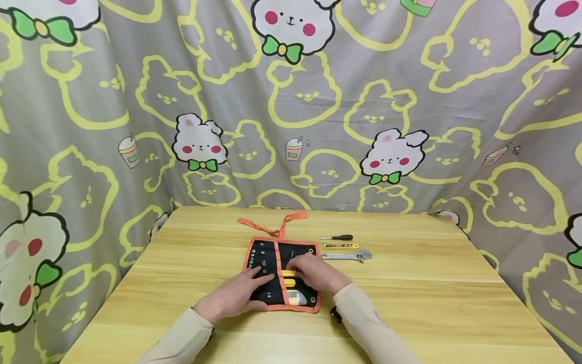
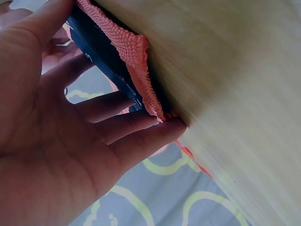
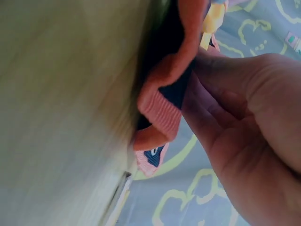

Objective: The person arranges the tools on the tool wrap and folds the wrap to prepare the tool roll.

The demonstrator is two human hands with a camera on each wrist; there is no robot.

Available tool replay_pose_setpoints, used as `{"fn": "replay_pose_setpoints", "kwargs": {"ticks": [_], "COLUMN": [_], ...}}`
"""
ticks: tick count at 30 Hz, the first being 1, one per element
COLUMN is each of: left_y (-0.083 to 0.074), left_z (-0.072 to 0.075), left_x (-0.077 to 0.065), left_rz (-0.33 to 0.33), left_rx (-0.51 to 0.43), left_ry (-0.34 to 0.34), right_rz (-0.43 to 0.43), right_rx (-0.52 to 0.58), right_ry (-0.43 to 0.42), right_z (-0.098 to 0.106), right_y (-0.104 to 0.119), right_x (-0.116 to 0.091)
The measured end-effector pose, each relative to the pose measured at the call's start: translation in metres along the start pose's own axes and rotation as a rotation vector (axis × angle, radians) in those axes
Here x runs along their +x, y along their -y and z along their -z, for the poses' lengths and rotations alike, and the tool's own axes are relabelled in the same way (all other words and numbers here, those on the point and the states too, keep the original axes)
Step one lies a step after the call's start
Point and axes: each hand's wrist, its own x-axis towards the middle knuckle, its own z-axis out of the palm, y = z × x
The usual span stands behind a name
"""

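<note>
A black tool pouch (image 1: pixel 268 298) with orange edging and printed numbers lies spread out flat. My left hand (image 1: pixel 234 293) rests on its left half with the fingers spread, and in the left wrist view that hand (image 2: pixel 70 136) lies along the orange-trimmed edge (image 2: pixel 136 61). Over the right half, my right hand (image 1: pixel 318 273) pinches the uppermost yellow-handled tool (image 1: pixel 288 273), its fingertips partly hidden. Below sit another yellow handle (image 1: pixel 289 283) and a grey-and-yellow tool (image 1: pixel 297 298) in pockets. In the right wrist view the right hand's thumb and fingers (image 3: pixel 244 103) close together beside the orange trim.
Right of the pouch lie a black-handled screwdriver (image 1: pixel 338 237), a flat yellow tool (image 1: pixel 341 246) and an adjustable wrench (image 1: pixel 347 255). An orange tie strap (image 1: pixel 282 227) trails behind the pouch. The wooden table (image 1: pixel 432 303) meets a patterned curtain (image 1: pixel 318 126) at the back.
</note>
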Motion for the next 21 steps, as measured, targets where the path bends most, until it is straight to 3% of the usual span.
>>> {"fn": "replay_pose_setpoints", "kwargs": {"ticks": [5, 9, 17, 21], "left_y": [0.0, 0.0, 0.0, 0.0], "left_z": [0.001, 0.001, -0.001, 0.0], "left_x": [-0.001, -0.001, 0.0, 0.0], "left_rz": [0.006, 0.007, 0.004, 0.006], "left_rx": [0.008, 0.022, 0.012, 0.004], "left_ry": [-0.001, 0.008, 0.013, 0.006], "right_rz": [-0.032, -0.049, -0.02, -0.05], "right_rx": [-0.129, -0.166, 0.016, 0.093], "right_ry": [0.014, 0.022, -0.025, -0.016], "right_z": [-0.004, -0.004, -0.001, 0.003], "right_y": [0.012, 0.016, 0.001, -0.01], "right_x": [0.003, 0.004, -0.003, -0.007]}}
